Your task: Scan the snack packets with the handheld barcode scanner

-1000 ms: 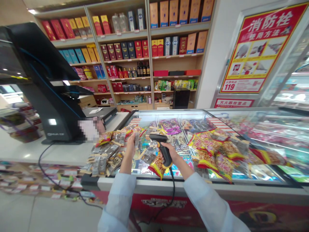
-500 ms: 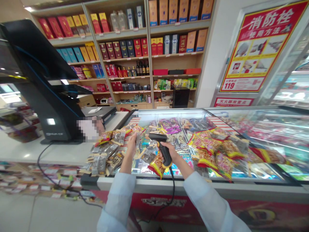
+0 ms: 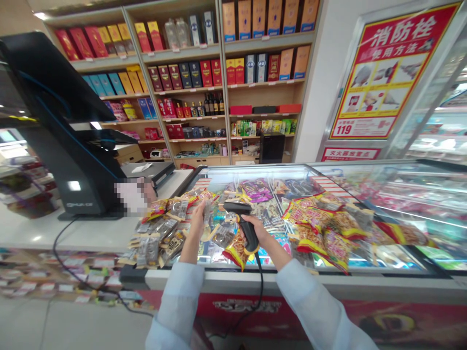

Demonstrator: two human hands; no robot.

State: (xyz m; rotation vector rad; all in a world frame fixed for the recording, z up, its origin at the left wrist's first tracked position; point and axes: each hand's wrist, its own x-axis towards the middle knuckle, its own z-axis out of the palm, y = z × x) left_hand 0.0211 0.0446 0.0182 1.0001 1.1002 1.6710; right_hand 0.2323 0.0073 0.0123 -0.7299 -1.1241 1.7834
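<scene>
My left hand (image 3: 199, 219) is raised above the glass lid of a chest freezer (image 3: 365, 272) and pinches a small clear snack packet (image 3: 207, 212) upright. My right hand (image 3: 257, 229) grips the handle of a black barcode scanner (image 3: 243, 219), whose head points left at the packet. The scanner's black cable (image 3: 261, 287) hangs down over the freezer's front edge. Below my hands a yellow-and-red snack bag (image 3: 236, 250) lies on the glass. A heap of clear snack packets (image 3: 158, 236) lies to the left of my left hand.
A pile of yellow-and-red snack bags (image 3: 324, 228) lies on the freezer lid to the right. A black checkout terminal (image 3: 62, 131) stands on the white counter (image 3: 44, 231) at left, its cable trailing to the floor. Shelves of boxed goods (image 3: 204, 73) fill the back wall; a red poster (image 3: 386, 73) hangs right.
Both hands and the scanner keep almost the same pose. The view has shifted slightly; nothing was picked up or put down.
</scene>
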